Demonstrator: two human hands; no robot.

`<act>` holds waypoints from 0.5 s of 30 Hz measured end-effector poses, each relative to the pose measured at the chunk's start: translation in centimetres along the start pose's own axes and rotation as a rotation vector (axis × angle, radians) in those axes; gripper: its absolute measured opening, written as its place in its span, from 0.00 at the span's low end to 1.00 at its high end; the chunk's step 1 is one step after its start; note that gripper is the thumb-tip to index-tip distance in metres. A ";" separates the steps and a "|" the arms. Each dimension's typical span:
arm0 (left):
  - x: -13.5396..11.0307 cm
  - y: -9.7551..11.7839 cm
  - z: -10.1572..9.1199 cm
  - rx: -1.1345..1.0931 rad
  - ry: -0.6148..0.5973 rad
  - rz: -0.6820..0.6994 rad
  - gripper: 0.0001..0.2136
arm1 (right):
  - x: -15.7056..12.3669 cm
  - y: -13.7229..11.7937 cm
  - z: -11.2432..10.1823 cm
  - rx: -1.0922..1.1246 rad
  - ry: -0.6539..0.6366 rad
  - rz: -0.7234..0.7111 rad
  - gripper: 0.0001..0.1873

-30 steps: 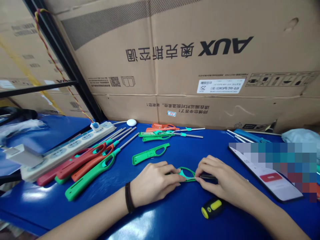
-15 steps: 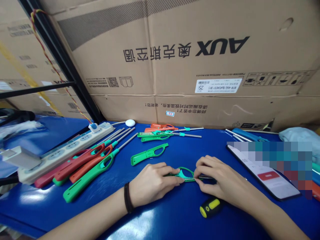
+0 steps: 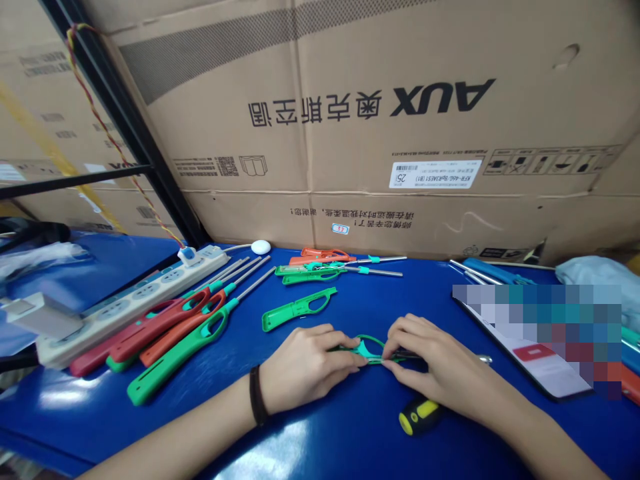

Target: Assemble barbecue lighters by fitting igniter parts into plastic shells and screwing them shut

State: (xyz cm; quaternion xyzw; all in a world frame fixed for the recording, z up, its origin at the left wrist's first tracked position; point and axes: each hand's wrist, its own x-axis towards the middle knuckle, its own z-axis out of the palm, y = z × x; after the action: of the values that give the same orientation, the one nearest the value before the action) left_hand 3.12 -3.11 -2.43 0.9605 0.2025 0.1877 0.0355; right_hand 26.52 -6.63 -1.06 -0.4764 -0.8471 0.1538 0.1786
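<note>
My left hand (image 3: 303, 363) lies on the blue table (image 3: 350, 433), its fingers curled over the handle end of a green lighter body (image 3: 371, 350). My right hand (image 3: 430, 367) pinches the other end of the same green lighter, where a dark thin part meets it. The lighter's teal trigger loop shows between the two hands. A black and yellow screwdriver handle (image 3: 419, 415) lies on the table just under my right wrist.
Several finished red, orange and green lighters (image 3: 175, 327) lie at the left beside a white power strip (image 3: 125, 300). A loose green shell (image 3: 299, 308) and more lighters (image 3: 325, 263) lie behind. A phone (image 3: 530, 353) lies at the right. Big cardboard boxes (image 3: 375, 120) wall off the back.
Both hands stay on the green lighter; the right fingers have crept slightly left along it. The view has shifted a little.
</note>
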 end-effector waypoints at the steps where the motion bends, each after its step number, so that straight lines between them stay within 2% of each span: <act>1: 0.0 0.0 0.0 0.001 0.000 0.000 0.10 | 0.0 0.0 0.0 0.000 0.002 -0.005 0.07; 15: 0.3 0.4 -0.3 -0.020 -0.028 -0.053 0.09 | 0.0 -0.1 0.3 -0.011 0.052 -0.003 0.07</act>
State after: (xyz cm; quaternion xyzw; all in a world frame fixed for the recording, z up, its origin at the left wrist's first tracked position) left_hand 3.42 -3.38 -2.01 0.9568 0.2256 0.1754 0.0531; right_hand 26.32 -6.66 -1.26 -0.4801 -0.8436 0.1364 0.1981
